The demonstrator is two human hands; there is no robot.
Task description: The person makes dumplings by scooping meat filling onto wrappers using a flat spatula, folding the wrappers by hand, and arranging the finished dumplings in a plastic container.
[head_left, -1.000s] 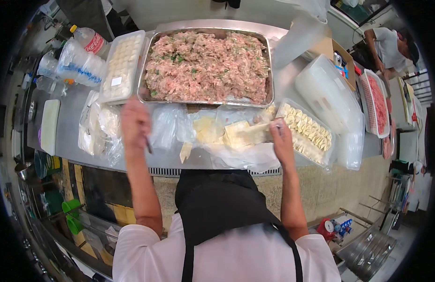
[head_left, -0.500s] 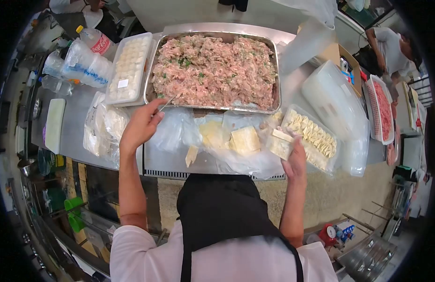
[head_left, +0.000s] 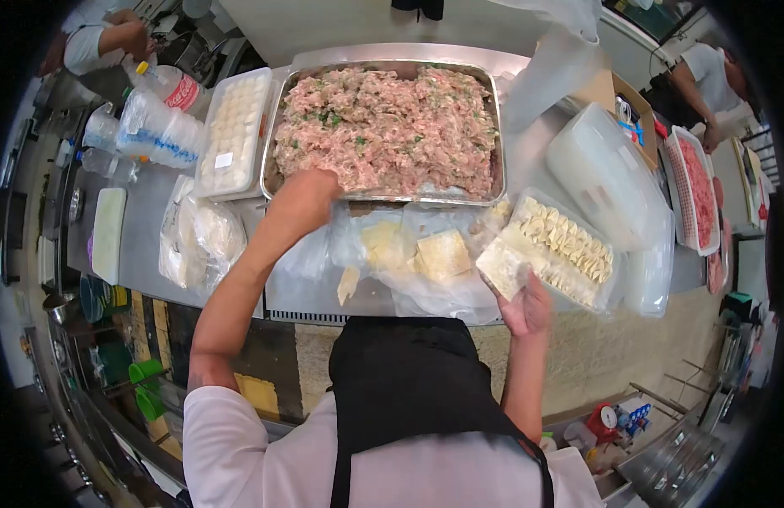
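Note:
My left hand [head_left: 307, 201] is closed at the near left rim of a metal tray [head_left: 503, 161] heaped with minced meat [head_left: 383, 127] flecked with green. The thin metal stick it held a moment before is mostly hidden by the fist. On the right, my right hand [head_left: 530, 306] grips pale square wonton wrappers [head_left: 502, 264] from below, thumb on top. Just beyond them is a clear plastic box with rows of folded wontons [head_left: 569, 241]. More wrappers [head_left: 443, 256] lie stacked on plastic sheeting [head_left: 409, 292], and a loose strip of dough [head_left: 348, 285] rests to their left.
Left of the tray stands a lidded box of round white pieces [head_left: 233, 135], with bottles [head_left: 167, 85] and bagged dough [head_left: 201, 233] nearby. Stacked clear lids [head_left: 607, 186] and a basket of pink meat [head_left: 695, 190] are at right. Other people work at both far corners.
My left hand has moved right and over the near edge of the meat tray. My right hand has turned the wrappers, and their broad face now shows. The co-workers have shifted.

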